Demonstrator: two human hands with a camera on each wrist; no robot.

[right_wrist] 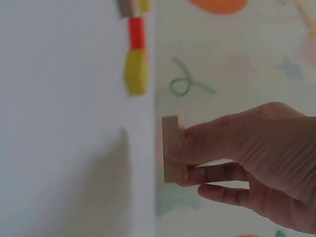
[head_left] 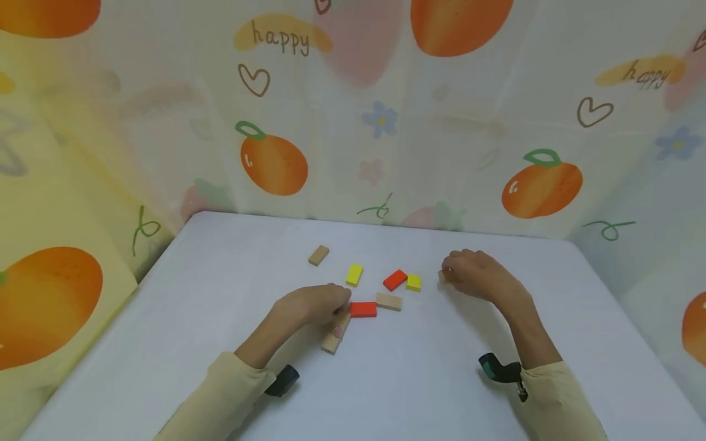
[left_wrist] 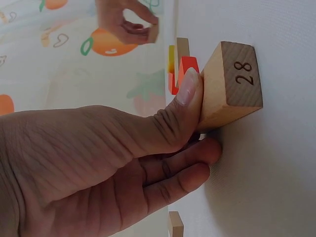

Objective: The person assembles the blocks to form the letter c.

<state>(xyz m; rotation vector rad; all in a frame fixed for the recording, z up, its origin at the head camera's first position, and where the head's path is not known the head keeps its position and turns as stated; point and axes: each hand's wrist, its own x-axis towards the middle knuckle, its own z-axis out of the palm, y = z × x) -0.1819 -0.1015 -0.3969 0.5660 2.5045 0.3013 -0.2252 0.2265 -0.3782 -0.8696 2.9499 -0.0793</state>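
My left hand (head_left: pixel 314 305) grips a plain wooden block (left_wrist: pixel 239 81) low over the white table, thumb along one side; the near end bears the number 28. A red block (head_left: pixel 363 310) lies right beside the far end of that block, and a plain wooden block (head_left: pixel 388 301) follows to its right. To the right, my right hand (head_left: pixel 478 277) pinches another plain wooden block (right_wrist: pixel 171 148) between thumb and fingers. That block is raised off the table, its shadow showing below in the right wrist view.
Behind the row lie a yellow block (head_left: pixel 355 275), a tilted red block (head_left: pixel 394 280) and a second yellow block (head_left: pixel 413 282) at its corner. Farther back on the left is a wooden block (head_left: pixel 318 255). A fruit-patterned cloth (head_left: pixel 380 165) hangs behind the white table (head_left: pixel 220 269).
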